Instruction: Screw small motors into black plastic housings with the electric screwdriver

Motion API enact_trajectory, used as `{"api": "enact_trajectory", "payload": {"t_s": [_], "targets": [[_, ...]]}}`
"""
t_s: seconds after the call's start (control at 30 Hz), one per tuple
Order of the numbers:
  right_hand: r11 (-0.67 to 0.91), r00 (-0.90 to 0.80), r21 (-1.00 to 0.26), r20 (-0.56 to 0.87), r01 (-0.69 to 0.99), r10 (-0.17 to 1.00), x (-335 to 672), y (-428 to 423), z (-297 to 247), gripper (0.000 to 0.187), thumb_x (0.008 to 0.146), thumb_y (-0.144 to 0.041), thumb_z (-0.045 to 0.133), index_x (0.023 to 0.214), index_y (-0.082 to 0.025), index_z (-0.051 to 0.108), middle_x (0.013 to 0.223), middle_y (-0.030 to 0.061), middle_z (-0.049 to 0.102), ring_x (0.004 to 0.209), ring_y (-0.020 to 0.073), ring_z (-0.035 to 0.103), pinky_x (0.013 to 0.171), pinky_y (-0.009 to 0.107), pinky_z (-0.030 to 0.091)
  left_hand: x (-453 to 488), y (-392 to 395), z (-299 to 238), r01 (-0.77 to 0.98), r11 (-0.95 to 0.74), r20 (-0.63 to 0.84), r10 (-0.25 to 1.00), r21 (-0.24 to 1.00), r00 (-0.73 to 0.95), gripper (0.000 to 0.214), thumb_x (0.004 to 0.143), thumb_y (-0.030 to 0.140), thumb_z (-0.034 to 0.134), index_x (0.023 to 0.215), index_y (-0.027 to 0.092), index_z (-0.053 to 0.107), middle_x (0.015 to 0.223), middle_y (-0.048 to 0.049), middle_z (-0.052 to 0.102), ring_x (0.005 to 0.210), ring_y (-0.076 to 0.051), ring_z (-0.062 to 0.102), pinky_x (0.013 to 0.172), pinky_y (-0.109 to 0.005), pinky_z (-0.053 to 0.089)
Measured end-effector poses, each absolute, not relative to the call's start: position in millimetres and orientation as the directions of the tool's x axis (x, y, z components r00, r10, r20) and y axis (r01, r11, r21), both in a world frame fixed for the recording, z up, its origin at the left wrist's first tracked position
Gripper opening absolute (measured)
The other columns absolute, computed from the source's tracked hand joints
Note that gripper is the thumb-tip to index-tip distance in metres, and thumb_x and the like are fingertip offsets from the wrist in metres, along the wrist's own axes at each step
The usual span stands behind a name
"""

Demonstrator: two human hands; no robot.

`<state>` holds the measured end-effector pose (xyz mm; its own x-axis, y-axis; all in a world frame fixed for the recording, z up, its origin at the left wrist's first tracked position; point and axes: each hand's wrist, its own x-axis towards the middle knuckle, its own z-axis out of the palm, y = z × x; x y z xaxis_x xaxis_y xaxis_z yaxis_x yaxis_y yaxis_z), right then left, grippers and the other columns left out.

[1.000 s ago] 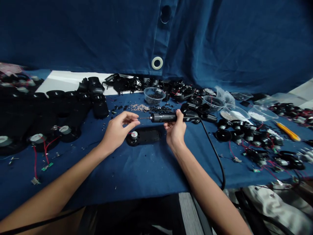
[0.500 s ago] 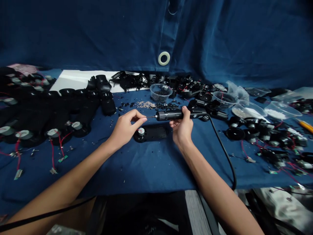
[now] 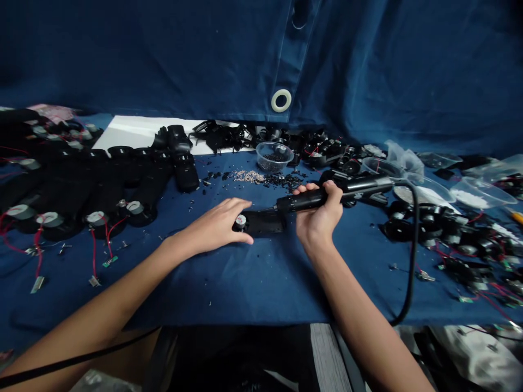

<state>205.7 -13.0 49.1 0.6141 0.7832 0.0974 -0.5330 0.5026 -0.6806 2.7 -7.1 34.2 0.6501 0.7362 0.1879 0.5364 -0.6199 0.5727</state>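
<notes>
A flat black plastic housing [image 3: 263, 222] with a small round silver-and-red part at its left end lies on the blue cloth in the middle. My left hand [image 3: 218, 227] rests on its left end, thumb under and fingers along it, holding it down. My right hand [image 3: 318, 215] is wrapped around a black corded electric screwdriver [image 3: 327, 196]. The tool slants down to the left, its tip at the housing's right end.
A clear cup of black screws [image 3: 274, 156] and a silvery screw pile [image 3: 249, 176] lie behind. Black housings and small motors with red wires [image 3: 98, 220] fill the left. More parts and clear bowls [image 3: 476, 191] crowd the right. The cord [image 3: 411, 256] loops off the front edge.
My left hand dropped from the screwdriver's tip onto the housing. My right hand regripped the tool and tilted it from level down onto the housing.
</notes>
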Motion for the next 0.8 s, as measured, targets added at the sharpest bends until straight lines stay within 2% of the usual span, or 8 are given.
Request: {"api": "enact_trajectory", "payload": {"t_s": [0.1,0.53,0.67,0.8], "targets": [[0.518,0.607,-0.717,0.166,-0.467,0.777,202,-14,45,0.017,0.080,-0.033,0.057,0.082,-0.022,0.045,0.062,-0.0058,0.052,0.055,0.0090,0.056,0.057,0.025,0.052,-4,-5,24,0.560,-0.577,0.089,0.739,0.594,0.668,0.061,0.079,0.049,0.062,0.133,0.028,0.043,0.131,-0.0053,0.049,0.113,-0.025,0.053,0.094,-0.035,0.041],[0.465,0.545,-0.806,0.219,-0.367,0.810,189,-12,37,0.020,0.079,-0.032,0.059,0.083,-0.023,0.042,0.063,-0.0065,0.050,0.054,0.0086,0.056,0.055,0.025,0.052,-3,-6,22,0.538,-0.618,0.146,0.723,0.574,0.675,0.057,0.081,0.046,0.063,0.131,0.026,0.044,0.124,-0.0029,0.052,0.114,-0.022,0.052,0.094,-0.032,0.041],[0.487,0.511,-0.851,0.335,-0.198,0.792,189,-9,44,0.025,0.080,-0.040,0.059,0.087,-0.025,0.040,0.065,-0.0068,0.051,0.055,0.0098,0.058,0.056,0.027,0.054,-2,-6,20,0.537,-0.628,0.152,0.718,0.564,0.680,0.057,0.082,0.046,0.062,0.131,0.025,0.043,0.125,-0.0039,0.052,0.114,-0.023,0.052,0.095,-0.033,0.041],[0.476,0.306,-0.880,0.457,0.015,0.835,180,-5,61,0.027,0.080,-0.045,0.059,0.089,-0.027,0.041,0.064,-0.0044,0.056,0.059,0.0139,0.063,0.056,0.029,0.053,-2,-5,18,0.530,-0.647,0.171,0.707,0.548,0.687,0.055,0.083,0.046,0.061,0.130,0.024,0.043,0.124,-0.0049,0.053,0.114,-0.023,0.052,0.095,-0.033,0.042]]}}
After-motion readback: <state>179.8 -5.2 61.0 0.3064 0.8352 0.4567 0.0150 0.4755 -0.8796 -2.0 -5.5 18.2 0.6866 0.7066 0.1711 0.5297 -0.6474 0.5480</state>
